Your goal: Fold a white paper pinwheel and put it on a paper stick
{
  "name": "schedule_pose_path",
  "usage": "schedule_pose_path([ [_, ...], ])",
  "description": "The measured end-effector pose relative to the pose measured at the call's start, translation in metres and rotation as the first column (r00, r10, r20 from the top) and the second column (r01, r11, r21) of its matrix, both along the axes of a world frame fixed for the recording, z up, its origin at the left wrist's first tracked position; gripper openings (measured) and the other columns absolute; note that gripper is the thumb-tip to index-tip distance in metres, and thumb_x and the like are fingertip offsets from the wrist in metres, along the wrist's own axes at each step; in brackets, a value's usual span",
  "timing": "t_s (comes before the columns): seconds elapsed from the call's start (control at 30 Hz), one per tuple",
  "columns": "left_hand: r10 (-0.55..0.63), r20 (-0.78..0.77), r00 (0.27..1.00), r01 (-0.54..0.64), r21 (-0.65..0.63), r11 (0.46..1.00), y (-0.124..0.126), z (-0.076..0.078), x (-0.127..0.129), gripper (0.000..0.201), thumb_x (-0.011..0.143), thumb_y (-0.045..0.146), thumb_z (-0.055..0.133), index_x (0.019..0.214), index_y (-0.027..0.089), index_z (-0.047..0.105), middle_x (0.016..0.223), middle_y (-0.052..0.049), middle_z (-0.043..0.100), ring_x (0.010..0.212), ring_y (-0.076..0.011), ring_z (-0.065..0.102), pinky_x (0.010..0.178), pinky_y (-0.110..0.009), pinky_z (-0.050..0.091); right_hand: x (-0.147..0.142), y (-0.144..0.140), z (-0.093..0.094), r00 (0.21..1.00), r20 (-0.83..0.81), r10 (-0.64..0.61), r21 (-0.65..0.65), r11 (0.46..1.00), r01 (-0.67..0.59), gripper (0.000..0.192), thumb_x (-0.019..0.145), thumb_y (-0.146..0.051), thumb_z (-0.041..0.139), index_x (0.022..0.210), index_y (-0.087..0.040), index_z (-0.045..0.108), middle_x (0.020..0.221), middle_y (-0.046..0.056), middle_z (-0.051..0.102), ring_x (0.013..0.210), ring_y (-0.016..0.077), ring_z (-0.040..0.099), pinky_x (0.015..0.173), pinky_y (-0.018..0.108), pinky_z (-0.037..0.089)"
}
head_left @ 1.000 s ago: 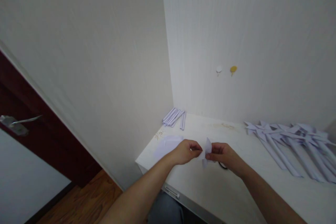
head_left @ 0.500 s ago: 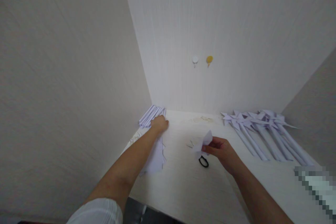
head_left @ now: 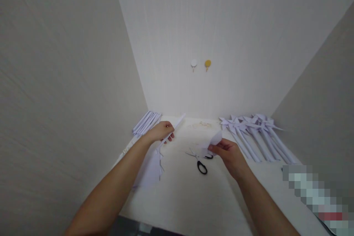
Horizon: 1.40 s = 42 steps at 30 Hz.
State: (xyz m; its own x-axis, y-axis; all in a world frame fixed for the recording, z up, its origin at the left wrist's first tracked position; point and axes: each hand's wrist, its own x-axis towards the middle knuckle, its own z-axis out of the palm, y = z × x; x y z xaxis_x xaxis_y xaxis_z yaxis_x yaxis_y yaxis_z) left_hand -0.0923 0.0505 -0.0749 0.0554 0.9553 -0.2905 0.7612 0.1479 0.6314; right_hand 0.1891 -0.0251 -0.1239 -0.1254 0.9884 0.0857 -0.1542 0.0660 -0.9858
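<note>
1. The left hand (head_left: 161, 131), left of the frame's centre, pinches a long, rolled white paper stick (head_left: 174, 128) near its lower end; the stick slants up and to the right above the white tabletop (head_left: 190, 195).
2. The right hand (head_left: 229, 153), just right of centre, grips a small folded white paper piece (head_left: 212, 142) between thumb and fingers, lifted off the tabletop and apart from the stick.
3. Black-handled scissors (head_left: 199, 160) lie on the tabletop between the hands, below the folded piece, blades pointing left.
4. A bundle of similar white paper sticks (head_left: 146, 121) rests in the far left corner against the wall; flat white paper sheets (head_left: 151, 166) lie under the left forearm.
5. A row of finished white paper pinwheels on sticks (head_left: 256, 134) fans out at the right of the frame.
6. Judging by those, the stick's upper tip should meet the middle of the folded piece; a light, steady pinch on both keeps the folds from crushing, and the forearms should stay clear of the scissors.
</note>
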Motion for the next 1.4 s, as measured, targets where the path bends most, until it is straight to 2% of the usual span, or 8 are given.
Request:
schedule_pose_path([
  [0.07, -0.12, 0.31, 0.943, 0.098, 0.085, 0.992, -0.043, 0.003, 0.008, 0.02, 0.098, 0.034, 0.051, 0.106, 0.019, 0.062, 0.082, -0.004, 0.074, 0.058, -0.0125, 0.064, 0.053, -0.022, 0.046, 0.003, -0.013, 0.016, 0.999, 0.002, -0.036, 0.05, 0.998, 0.036, 0.035, 0.067, -0.044, 0.096, 0.095, -0.025, 0.087, 0.089, 0.007, 0.085, 0.089, 0.0279, 0.08, 0.085, 0.044, 0.064],
  [0.13, -0.219, 0.574, 0.789, 0.136, 0.184, 0.973, -0.081, 0.005, 0.018, 0.029, 0.094, 0.044, 0.061, 0.106, 0.018, 0.062, 0.059, 0.007, 0.053, 0.045, -0.0086, 0.042, 0.045, -0.02, 0.031, 0.007, -0.031, 0.036, 0.997, 0.004, -0.074, 0.111, 0.991, 0.073, 0.034, 0.067, -0.044, 0.096, 0.094, -0.026, 0.087, 0.088, 0.006, 0.085, 0.086, 0.0272, 0.079, 0.083, 0.044, 0.066],
  [0.3, -0.339, 0.678, 0.652, 0.209, 0.269, 0.94, -0.148, 0.018, 0.044, 0.062, 0.1, 0.067, 0.054, 0.135, 0.016, 0.066, 0.059, 0.01, 0.036, 0.05, -0.0097, 0.031, 0.046, -0.022, 0.023, 0.015, -0.086, 0.083, 0.988, -0.041, -0.146, 0.258, 0.954, 0.152, 0.032, 0.067, -0.045, 0.098, 0.09, -0.027, 0.087, 0.086, 0.006, 0.084, 0.081, 0.0255, 0.079, 0.078, 0.041, 0.067],
  [0.43, -0.401, 0.684, 0.61, 0.247, 0.316, 0.916, -0.176, 0.033, 0.055, 0.064, 0.099, 0.07, 0.055, 0.131, 0.017, 0.071, 0.061, 0.008, 0.035, 0.054, -0.0103, 0.03, 0.05, -0.025, 0.023, 0.017, -0.124, 0.105, 0.976, -0.045, -0.211, 0.324, 0.922, 0.214, 0.027, 0.069, -0.043, 0.098, 0.088, -0.027, 0.087, 0.089, 0.007, 0.085, 0.081, 0.0263, 0.079, 0.078, 0.041, 0.068],
  [0.73, -0.494, 0.592, 0.637, 0.261, 0.438, 0.86, -0.215, 0.066, 0.057, 0.043, 0.099, 0.057, 0.065, 0.113, 0.02, 0.08, 0.084, -0.003, 0.061, 0.07, -0.0136, 0.043, 0.061, -0.027, 0.031, 0.017, -0.169, 0.132, 0.965, -0.033, -0.261, 0.392, 0.884, 0.253, 0.021, 0.072, -0.039, 0.098, 0.084, -0.027, 0.087, 0.088, 0.007, 0.084, 0.082, 0.0252, 0.078, 0.079, 0.038, 0.066],
  [0.93, -0.436, 0.734, 0.521, 0.315, 0.309, 0.897, -0.222, 0.06, 0.063, 0.054, 0.098, 0.066, 0.061, 0.112, 0.016, 0.075, 0.063, 0.007, 0.033, 0.055, -0.0093, 0.026, 0.051, -0.025, 0.02, 0.015, -0.178, 0.137, 0.969, -0.038, -0.243, 0.437, 0.868, 0.235, 0.022, 0.069, -0.037, 0.099, 0.082, -0.025, 0.087, 0.084, 0.007, 0.083, 0.076, 0.0235, 0.077, 0.071, 0.034, 0.066],
  [1.13, -0.458, 0.796, 0.395, 0.376, 0.315, 0.872, -0.227, 0.058, 0.071, 0.055, 0.099, 0.064, 0.061, 0.112, 0.012, 0.071, 0.058, 0.008, 0.036, 0.05, -0.0076, 0.024, 0.046, -0.023, 0.017, 0.019, -0.181, 0.14, 0.972, -0.077, -0.221, 0.484, 0.844, 0.23, 0.019, 0.072, -0.031, 0.098, 0.087, -0.025, 0.088, 0.088, 0.006, 0.085, 0.078, 0.0214, 0.079, 0.072, 0.03, 0.067],
  [1.4, -0.464, 0.819, 0.339, 0.407, 0.317, 0.857, -0.228, 0.059, 0.075, 0.05, 0.101, 0.059, 0.062, 0.111, 0.011, 0.072, 0.058, 0.009, 0.034, 0.049, -0.0067, 0.024, 0.044, -0.022, 0.016, 0.024, -0.184, 0.142, 0.978, -0.097, -0.186, 0.512, 0.833, 0.21, 0.017, 0.073, -0.027, 0.098, 0.087, -0.026, 0.088, 0.086, 0.004, 0.084, 0.077, 0.0191, 0.079, 0.071, 0.026, 0.065],
])
